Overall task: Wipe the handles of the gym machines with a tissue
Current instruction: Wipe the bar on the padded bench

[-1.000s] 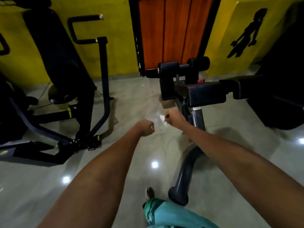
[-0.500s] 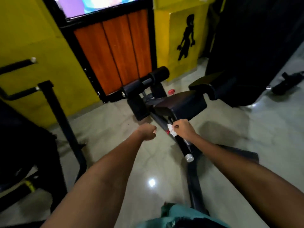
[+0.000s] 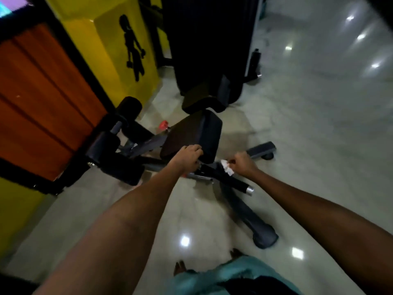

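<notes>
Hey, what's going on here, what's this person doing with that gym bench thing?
A person is cleaning a gym machine. The right hand pinches a white tissue against the machine's black handle bar, near its inner end rather than the silver tip. The left hand rests on the edge of the black seat pad, fingers curled over it. The machine stands on a glossy tiled floor.

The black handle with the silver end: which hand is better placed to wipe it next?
The right hand. It already pinches the tissue against the black handle. The left hand holds no tissue and rests at the edge of the seat pad.
</notes>
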`<move>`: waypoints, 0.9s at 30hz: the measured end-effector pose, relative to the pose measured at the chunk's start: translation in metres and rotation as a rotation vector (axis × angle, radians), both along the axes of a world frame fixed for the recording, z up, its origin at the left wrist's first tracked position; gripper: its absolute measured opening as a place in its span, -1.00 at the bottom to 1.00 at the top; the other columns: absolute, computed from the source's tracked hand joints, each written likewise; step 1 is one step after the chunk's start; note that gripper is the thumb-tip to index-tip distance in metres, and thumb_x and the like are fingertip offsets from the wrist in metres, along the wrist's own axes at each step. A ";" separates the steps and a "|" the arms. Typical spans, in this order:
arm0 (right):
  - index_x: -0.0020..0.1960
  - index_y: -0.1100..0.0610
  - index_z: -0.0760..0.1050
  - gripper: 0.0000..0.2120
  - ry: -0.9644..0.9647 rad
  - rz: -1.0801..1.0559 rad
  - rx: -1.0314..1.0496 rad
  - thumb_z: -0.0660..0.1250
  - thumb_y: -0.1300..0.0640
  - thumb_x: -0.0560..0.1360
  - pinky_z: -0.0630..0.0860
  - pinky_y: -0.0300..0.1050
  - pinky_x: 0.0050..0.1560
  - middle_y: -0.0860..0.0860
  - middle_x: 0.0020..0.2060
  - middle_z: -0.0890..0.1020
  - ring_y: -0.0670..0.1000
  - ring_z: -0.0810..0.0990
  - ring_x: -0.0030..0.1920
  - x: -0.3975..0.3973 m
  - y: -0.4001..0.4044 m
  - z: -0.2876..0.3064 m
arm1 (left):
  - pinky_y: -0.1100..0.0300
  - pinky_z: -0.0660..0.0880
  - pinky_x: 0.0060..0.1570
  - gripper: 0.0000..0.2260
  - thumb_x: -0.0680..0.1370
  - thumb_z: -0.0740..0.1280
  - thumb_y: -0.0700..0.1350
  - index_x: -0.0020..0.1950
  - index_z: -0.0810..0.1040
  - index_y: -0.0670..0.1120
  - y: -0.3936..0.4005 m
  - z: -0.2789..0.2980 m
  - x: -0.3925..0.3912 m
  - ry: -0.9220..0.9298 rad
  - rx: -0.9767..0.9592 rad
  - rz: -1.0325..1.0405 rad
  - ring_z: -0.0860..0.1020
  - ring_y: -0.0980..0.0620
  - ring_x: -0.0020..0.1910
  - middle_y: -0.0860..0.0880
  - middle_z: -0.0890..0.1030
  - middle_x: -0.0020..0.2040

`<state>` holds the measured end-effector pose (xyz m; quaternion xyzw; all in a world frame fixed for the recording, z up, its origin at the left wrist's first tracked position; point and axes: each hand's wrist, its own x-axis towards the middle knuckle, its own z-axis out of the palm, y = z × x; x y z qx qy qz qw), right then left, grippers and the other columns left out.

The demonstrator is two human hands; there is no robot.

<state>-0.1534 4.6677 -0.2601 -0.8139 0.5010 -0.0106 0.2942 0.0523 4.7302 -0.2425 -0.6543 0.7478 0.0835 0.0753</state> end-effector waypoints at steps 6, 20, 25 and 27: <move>-0.05 0.21 0.65 -0.84 0.039 -0.155 -0.044 0.32 0.24 0.44 0.50 -0.09 -0.05 0.20 -0.11 0.67 0.20 0.61 -0.04 0.004 0.043 -0.010 | 0.05 0.02 0.44 -0.54 0.58 0.22 -0.06 0.46 0.26 -0.10 -0.015 -0.004 0.020 -0.013 -0.032 -0.232 0.15 -0.04 0.49 -0.09 0.19 0.51; -0.11 0.35 0.53 -0.78 0.261 -0.341 -0.016 0.18 0.22 0.53 0.40 -0.05 -0.14 0.26 -0.17 0.58 0.25 0.54 -0.13 0.042 0.056 -0.026 | -0.08 -0.13 0.47 -0.55 0.62 0.11 0.06 0.48 0.23 -0.07 -0.063 -0.034 0.034 -0.048 -0.025 -0.472 0.04 -0.03 0.53 -0.06 0.21 0.51; -0.32 0.12 0.36 -0.81 0.314 -0.340 0.020 0.16 0.25 0.46 0.36 -0.09 -0.25 0.10 -0.38 0.42 0.15 0.49 -0.26 0.045 0.051 -0.038 | -0.04 -0.13 0.47 -0.59 0.60 0.12 0.10 0.39 0.36 -0.06 -0.085 -0.042 0.043 0.019 -0.088 -0.605 0.19 -0.02 0.47 -0.07 0.34 0.41; -0.37 0.08 0.28 -0.77 0.294 -0.338 0.020 0.16 0.26 0.43 0.29 -0.10 -0.28 0.11 -0.40 0.42 0.15 0.44 -0.28 0.046 0.051 -0.040 | -0.06 -0.07 0.46 -0.58 0.58 0.13 0.14 0.31 0.46 -0.07 -0.089 -0.050 0.047 0.089 -0.161 -0.635 0.28 -0.03 0.43 -0.06 0.44 0.35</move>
